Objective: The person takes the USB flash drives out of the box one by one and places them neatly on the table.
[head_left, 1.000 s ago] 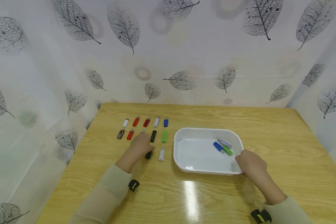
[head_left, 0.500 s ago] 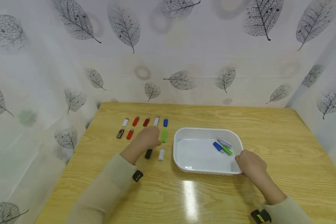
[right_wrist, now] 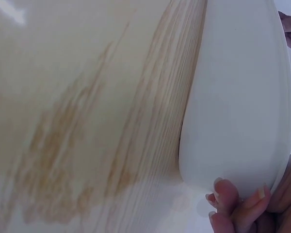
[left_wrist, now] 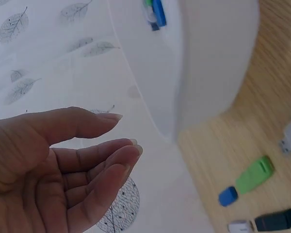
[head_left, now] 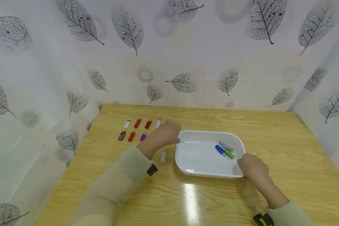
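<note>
My left hand hovers beside the left end of a white plastic basin. In the left wrist view its thumb and fingers are loosely bent with a gap between them, holding nothing. My right hand grips the basin's near right corner, fingers under its edge in the right wrist view. A blue USB stick, a green one and a pale purple one lie inside the basin. From the left wrist, a green USB stick and a black one show on the table.
Several USB sticks stand in rows left of the basin, including a purple one, a red one and a white one. A leaf-print curtain hangs behind the wooden table.
My left hand has moved right, from over the rows of USB sticks to the basin's left end, uncovering the purple stick. My right hand and the basin stay put.
</note>
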`<state>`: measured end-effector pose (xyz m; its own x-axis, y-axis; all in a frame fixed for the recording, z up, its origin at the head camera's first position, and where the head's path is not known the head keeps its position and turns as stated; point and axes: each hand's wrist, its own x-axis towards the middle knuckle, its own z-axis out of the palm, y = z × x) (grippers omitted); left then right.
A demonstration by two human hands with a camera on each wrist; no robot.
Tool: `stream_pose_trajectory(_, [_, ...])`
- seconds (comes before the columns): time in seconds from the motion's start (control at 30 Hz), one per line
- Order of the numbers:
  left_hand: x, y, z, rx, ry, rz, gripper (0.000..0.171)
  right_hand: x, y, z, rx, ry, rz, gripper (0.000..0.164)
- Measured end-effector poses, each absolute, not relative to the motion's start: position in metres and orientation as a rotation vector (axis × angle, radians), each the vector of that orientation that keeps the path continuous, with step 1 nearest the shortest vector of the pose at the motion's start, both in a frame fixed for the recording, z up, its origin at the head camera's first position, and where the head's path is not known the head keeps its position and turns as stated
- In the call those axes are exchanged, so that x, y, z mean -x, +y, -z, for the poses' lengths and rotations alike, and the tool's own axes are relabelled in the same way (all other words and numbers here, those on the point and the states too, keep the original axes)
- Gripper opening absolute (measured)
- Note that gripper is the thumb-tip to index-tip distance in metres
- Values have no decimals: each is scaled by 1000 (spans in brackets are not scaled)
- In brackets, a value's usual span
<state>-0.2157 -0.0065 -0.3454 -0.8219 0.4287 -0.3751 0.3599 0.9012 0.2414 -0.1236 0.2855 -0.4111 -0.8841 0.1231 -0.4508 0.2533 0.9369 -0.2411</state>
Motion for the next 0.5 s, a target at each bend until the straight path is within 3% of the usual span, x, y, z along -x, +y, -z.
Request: stream_pose_trajectory(0.5, [222, 53, 329, -749, 2560, -102, 19, 125, 286, 411, -277, 2654, 432, 31])
